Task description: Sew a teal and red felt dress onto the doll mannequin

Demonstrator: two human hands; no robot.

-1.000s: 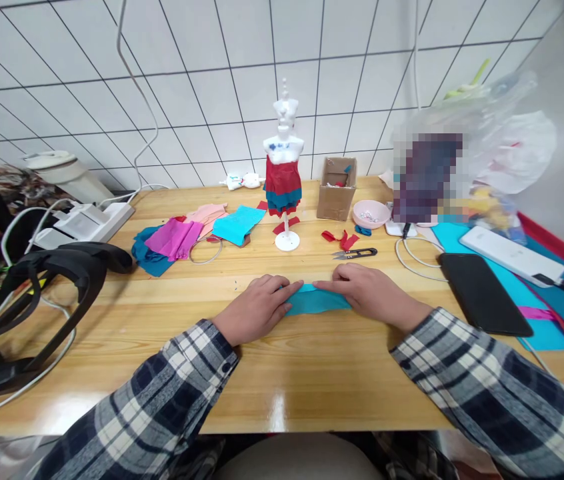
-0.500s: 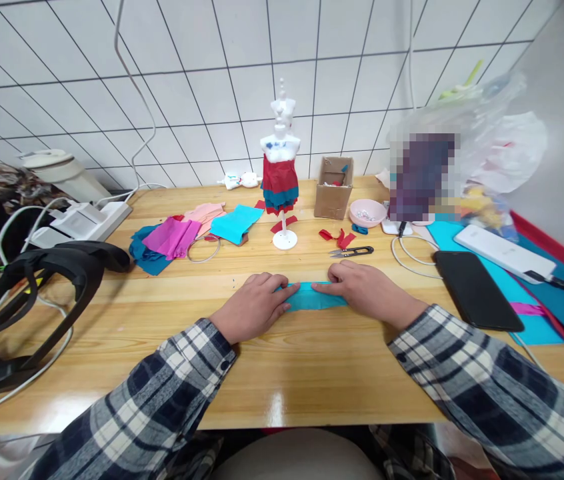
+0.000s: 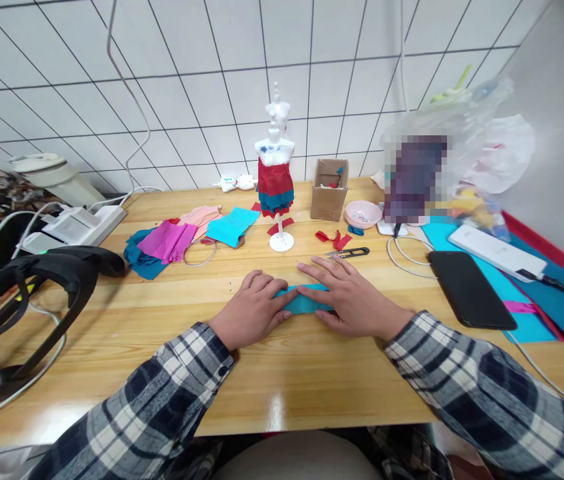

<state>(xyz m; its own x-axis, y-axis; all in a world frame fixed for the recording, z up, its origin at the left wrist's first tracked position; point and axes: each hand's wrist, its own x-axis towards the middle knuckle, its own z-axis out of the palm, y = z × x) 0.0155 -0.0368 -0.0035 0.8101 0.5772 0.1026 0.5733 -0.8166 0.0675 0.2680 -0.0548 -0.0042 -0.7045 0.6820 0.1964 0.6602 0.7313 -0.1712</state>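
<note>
1. Head view: the left hand (image 3: 252,310) presses the left part of the blue strip (image 3: 305,305), its thumb and index finger apart, not pinched.
2. The right hand (image 3: 355,300) covers the other end, fingers spread; I can't tell if anything is gripped underneath.
3. It looks like smoothing or creasing, so I'd pin one end firmly and press evenly along the edge, lest thin fabric pucker.
4. The strip lies on the table (image 3: 272,387), in front of the dress form (image 3: 275,179).
5. Snips (image 3: 355,253) lie near the right fingertips; mind the points.
</note>
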